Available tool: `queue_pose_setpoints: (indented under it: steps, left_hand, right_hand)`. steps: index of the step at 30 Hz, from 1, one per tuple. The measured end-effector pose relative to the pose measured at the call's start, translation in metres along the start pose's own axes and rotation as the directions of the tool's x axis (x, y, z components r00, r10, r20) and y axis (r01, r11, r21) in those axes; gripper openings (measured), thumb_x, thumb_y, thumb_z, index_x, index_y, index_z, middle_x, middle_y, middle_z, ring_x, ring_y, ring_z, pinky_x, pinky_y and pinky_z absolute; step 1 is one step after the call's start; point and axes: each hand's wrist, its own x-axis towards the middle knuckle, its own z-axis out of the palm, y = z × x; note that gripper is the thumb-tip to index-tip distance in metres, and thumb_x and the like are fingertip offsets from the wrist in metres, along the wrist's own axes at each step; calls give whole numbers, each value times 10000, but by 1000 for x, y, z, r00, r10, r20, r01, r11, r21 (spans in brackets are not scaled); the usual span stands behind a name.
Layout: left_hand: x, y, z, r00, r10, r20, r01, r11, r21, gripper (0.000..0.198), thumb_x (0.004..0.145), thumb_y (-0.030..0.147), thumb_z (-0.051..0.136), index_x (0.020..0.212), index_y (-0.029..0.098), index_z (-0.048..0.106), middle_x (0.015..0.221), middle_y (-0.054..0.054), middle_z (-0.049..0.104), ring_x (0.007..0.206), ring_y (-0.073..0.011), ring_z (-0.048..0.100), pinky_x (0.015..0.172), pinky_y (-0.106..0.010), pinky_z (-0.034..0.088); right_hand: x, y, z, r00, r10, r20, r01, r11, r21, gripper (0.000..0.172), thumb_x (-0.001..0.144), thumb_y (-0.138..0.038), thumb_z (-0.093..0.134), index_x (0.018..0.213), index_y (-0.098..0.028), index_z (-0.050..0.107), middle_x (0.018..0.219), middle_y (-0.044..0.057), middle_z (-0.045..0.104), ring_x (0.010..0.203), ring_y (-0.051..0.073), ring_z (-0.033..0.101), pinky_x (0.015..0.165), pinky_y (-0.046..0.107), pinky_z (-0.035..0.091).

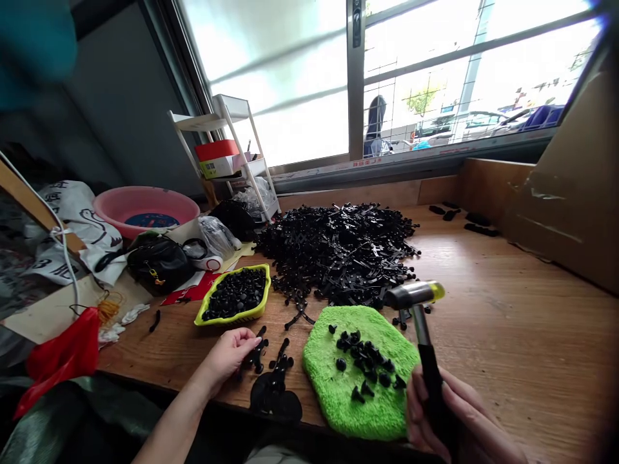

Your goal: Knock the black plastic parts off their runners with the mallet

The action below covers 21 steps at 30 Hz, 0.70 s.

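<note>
My right hand is wrapped round the black handle of a small hammer, held upright at the right edge of a fluffy green mat. The hammer's head is dark with a yellow face at one end. Several black mushroom-shaped plugs lie loose on the mat. Left of it, my left hand pinches a small black plastic piece at the table's front edge; the fingers partly hide it. Beside that hand sits a flat black rounded base, with a slim black piece on it.
A yellow basket of black plugs stands behind my left hand. A large heap of black strips covers the table's back middle. At left are a pink basin, a black bag and a white shelf; cardboard stands right.
</note>
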Motion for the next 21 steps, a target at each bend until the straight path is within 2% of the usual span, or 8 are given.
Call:
queue_pose_setpoints:
  steps: [3,5,6,8,9,12,16,21]
  left_hand:
    - [-2,5,4,962,134,-240,-39,932,362,293,761,449,519,669,171,506,499,35,477,480,-107,452,463,-195,273]
    - [-12,17,12,892,271,-362,-23,827,562,249,783,418,506,701,185,539,553,11,552,547,-133,515,508,-211,290]
    - [-18,26,20,866,327,-378,-36,795,605,223,800,402,491,739,197,553,593,6,583,574,-139,535,523,-216,297]
    - [-32,44,40,860,408,-306,-166,792,588,218,832,390,453,785,215,574,638,7,606,577,-133,543,537,-218,315]
    - [-37,53,53,870,441,-220,-265,796,545,217,836,385,452,793,218,585,628,12,601,570,-129,537,544,-218,327]
    - [-44,71,88,845,534,-22,-467,757,457,162,768,362,574,838,224,622,676,8,615,652,-148,545,611,-234,364]
    - [-39,77,112,823,568,-18,-493,729,475,61,712,269,642,747,220,638,677,4,607,700,-163,532,657,-262,367]
    - [-40,72,114,792,610,-31,-547,731,408,64,697,164,611,744,207,612,728,2,597,725,-150,528,674,-259,373]
  right_hand:
    - [-3,5,-5,997,67,-34,-51,935,352,285,931,-416,354,874,-196,527,685,49,508,497,154,478,396,214,358]
    - [-4,6,-7,995,72,-68,-37,906,423,259,926,-407,394,875,-190,526,690,51,499,520,155,479,404,208,364]
    - [-4,6,-7,995,73,-71,-34,894,446,255,930,-401,394,877,-188,525,697,51,497,520,150,473,413,208,372]
    - [-4,6,-6,995,72,-64,-34,881,472,253,941,-383,376,886,-186,525,704,51,496,516,140,463,425,207,380]
    - [-4,5,-6,996,74,-58,-38,880,474,250,944,-375,370,894,-186,526,706,51,496,518,139,463,428,206,381]
    - [-3,6,-4,996,72,-52,-40,883,467,234,942,-369,385,909,-186,528,708,54,501,541,149,480,430,204,380]
    - [-4,5,-3,995,69,-71,-28,885,464,247,945,-378,382,881,-186,524,701,50,503,516,138,470,426,204,367]
    - [-4,3,-1,990,107,-94,-52,887,459,245,941,-389,395,879,-188,520,695,44,500,500,126,449,420,195,350]
